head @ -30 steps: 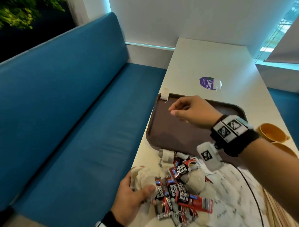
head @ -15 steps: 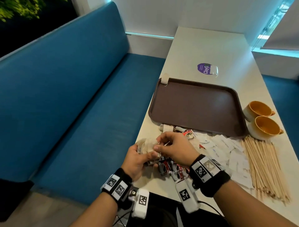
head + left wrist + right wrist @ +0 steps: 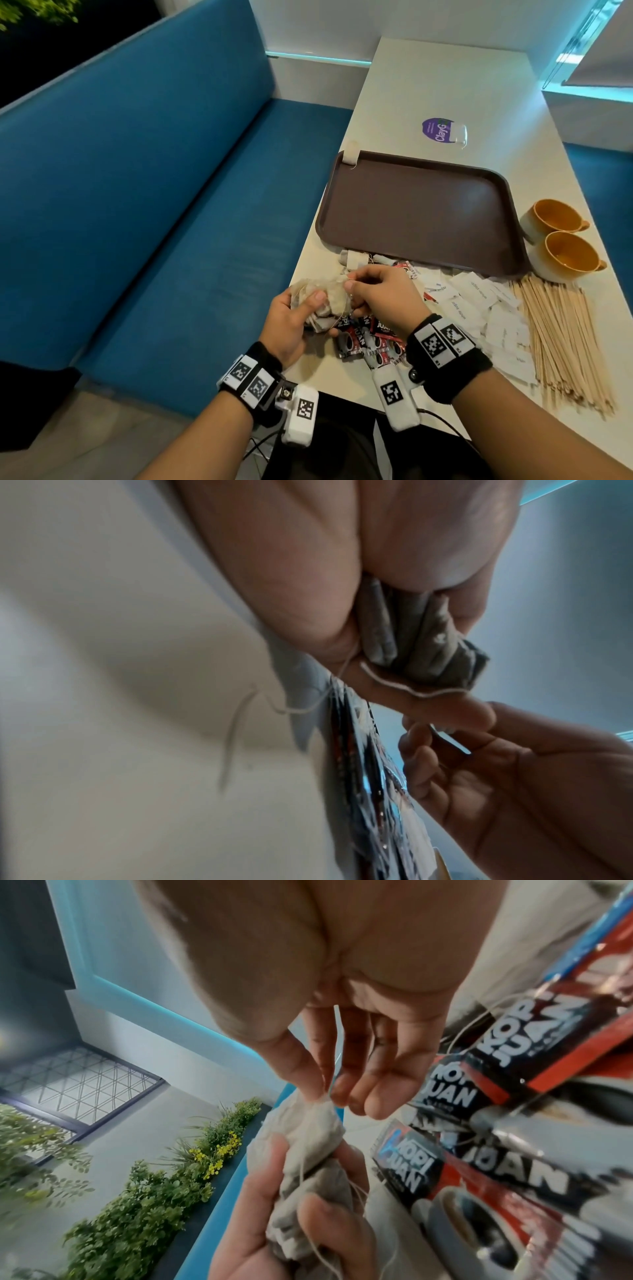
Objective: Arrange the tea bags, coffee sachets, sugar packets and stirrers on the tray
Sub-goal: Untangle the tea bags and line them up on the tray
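Note:
My left hand (image 3: 294, 318) grips a bunch of beige tea bags (image 3: 322, 296) with loose strings, at the table's near left edge. My right hand (image 3: 380, 291) pinches the top corner of one tea bag (image 3: 316, 1123) in that bunch between thumb and forefinger. Red and black coffee sachets (image 3: 370, 339) lie under both hands. White sugar packets (image 3: 479, 308) spread to the right, beside a pile of wooden stirrers (image 3: 561, 335). The brown tray (image 3: 418, 212) lies beyond, with one tea bag (image 3: 351, 153) over its far left corner.
Two orange cups (image 3: 561, 246) stand right of the tray. A purple sticker (image 3: 442, 130) lies on the white table (image 3: 445, 78) beyond it. A blue bench seat (image 3: 171, 240) runs along the left. More tea bags (image 3: 356, 258) lie by the tray's near edge.
My right hand came back from the tray's far left corner to the bunch in my left hand and now pinches a tea bag there. The head view shifted back.

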Motion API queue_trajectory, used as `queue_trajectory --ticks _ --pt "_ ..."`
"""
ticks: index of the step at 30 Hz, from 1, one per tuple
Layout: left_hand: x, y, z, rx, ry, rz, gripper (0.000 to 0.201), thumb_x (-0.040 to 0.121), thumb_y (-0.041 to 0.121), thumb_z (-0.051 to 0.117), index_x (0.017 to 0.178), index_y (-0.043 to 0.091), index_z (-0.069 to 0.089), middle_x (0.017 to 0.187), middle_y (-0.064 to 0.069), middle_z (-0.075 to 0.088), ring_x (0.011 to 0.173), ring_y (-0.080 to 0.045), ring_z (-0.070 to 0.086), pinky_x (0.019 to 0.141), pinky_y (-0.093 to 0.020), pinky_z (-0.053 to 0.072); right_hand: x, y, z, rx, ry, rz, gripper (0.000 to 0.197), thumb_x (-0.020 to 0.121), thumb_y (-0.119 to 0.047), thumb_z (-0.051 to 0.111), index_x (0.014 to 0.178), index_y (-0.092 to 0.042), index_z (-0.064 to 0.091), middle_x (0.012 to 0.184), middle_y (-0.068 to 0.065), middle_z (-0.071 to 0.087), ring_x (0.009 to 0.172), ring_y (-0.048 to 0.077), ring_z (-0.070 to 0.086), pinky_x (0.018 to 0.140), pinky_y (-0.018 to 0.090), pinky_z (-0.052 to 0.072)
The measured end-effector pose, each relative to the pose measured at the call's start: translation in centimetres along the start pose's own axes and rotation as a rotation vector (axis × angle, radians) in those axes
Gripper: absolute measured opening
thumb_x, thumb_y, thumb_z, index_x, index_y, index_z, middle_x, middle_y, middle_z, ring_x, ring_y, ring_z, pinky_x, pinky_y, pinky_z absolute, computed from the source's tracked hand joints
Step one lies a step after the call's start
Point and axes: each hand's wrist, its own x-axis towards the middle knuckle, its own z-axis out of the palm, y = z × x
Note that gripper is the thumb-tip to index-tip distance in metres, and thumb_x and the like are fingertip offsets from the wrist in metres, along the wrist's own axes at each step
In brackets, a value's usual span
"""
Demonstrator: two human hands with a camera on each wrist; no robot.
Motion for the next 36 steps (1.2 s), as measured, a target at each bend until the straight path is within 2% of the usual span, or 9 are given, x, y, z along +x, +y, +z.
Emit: queue_trajectory --ticks 9,12,15,20,24,29,32,34,36 --pt "0.5 -0.4 -0.3 0.001 -0.02 0.02 0.023 0.087 0.011 0.072 0.108 0.004 0.072 0.105 -0.029 0.07 0.082 -0.035 0.071 0.057 -0.038 0.06 0.5 -0.2 -0.5 -0.005 -0.09 -0.021 0.014 0.091 -0.015 0.076 0.097 -0.003 0.073 0.084 0.021 0.07 0.066 0.028 0.065 0.069 0.046 0.062" --pt "0.7 -0.6 -0.4 -0.021 -0.007 0.018 0.024 0.084 0.015 0.077 0.105 0.004 0.071 0.099 -0.028 0.069 0.076 -0.034 0.07 0.056 -0.038 0.059 1.8 -1.3 -1.5 0.017 -0.061 -0.043 0.011 0.091 -0.009 0.076 0.093 0.0 0.072 0.079 0.013 0.068 0.06 0.021 0.065 0.064 0.043 0.062" --pt "0.9 -0.8 -0.6 -0.001 0.027 -0.013 0.034 0.076 0.024 0.088 0.099 0.007 0.071 0.095 -0.028 0.067 0.075 -0.037 0.068 0.06 -0.042 0.06 4.3 -3.4 -3.4 -0.001 -0.028 -0.085 0.007 0.09 -0.009 0.076 0.089 -0.002 0.073 0.074 0.006 0.072 0.062 0.022 0.068 0.07 0.046 0.062" --pt "0.5 -0.4 -0.4 0.06 0.029 -0.078 0.016 0.081 0.018 0.077 0.094 0.012 0.07 0.09 -0.024 0.07 0.068 -0.038 0.068 0.061 -0.045 0.061 10.8 -7.6 -6.2 -0.108 0.064 -0.182 0.007 0.09 -0.007 0.076 0.09 -0.001 0.072 0.074 0.01 0.071 0.069 0.029 0.068 0.072 0.048 0.064" --pt "0.6 -0.3 -0.4 0.119 0.06 -0.087 0.048 0.067 0.032 0.092 0.101 0.007 0.07 0.093 -0.024 0.069 0.078 -0.039 0.067 0.075 -0.055 0.056 17.0 -10.5 -7.5 -0.178 0.14 -0.233 0.008 0.092 -0.01 0.075 0.084 -0.007 0.073 0.075 0.015 0.071 0.068 0.031 0.07 0.081 0.054 0.062" --pt "0.6 0.4 -0.5 0.232 0.086 -0.066 0.047 0.056 0.035 0.091 0.095 0.012 0.075 0.089 -0.021 0.073 0.081 -0.036 0.074 0.069 -0.04 0.059 24.6 -11.2 -7.9 -0.33 0.241 -0.291 0.01 0.091 -0.026 0.074 0.083 -0.02 0.074 0.08 0.007 0.076 0.077 0.027 0.076 0.085 0.045 0.062" --pt "0.6 0.7 -0.4 0.279 0.073 -0.064 0.042 0.054 0.032 0.092 0.088 0.013 0.076 0.084 -0.019 0.074 0.079 -0.031 0.075 0.066 -0.03 0.059 27.3 -10.5 -7.1 -0.427 0.095 -0.203 0.01 0.094 -0.022 0.072 0.089 -0.013 0.073 0.081 0.009 0.076 0.073 0.021 0.074 0.083 0.04 0.061" --pt "0.7 0.9 -0.2 0.306 0.052 -0.036 0.037 0.053 0.029 0.09 0.081 0.011 0.076 0.077 -0.016 0.073 0.073 -0.026 0.074 0.063 -0.025 0.057 28.5 -9.9 -6.7 -0.382 -0.043 -0.085 0.016 0.095 -0.016 0.071 0.102 -0.001 0.07 0.086 0.017 0.074 0.074 0.026 0.074 0.075 0.042 0.064" --pt "1.0 0.8 -0.2 0.354 0.053 0.007 0.038 0.052 0.034 0.088 0.079 0.011 0.076 0.073 -0.013 0.071 0.072 -0.022 0.072 0.064 -0.023 0.055 29.6 -9.6 -6.6 -0.405 -0.066 -0.046 0.018 0.095 -0.017 0.072 0.104 -0.001 0.07 0.088 0.017 0.072 0.073 0.023 0.071 0.065 0.035 0.063"
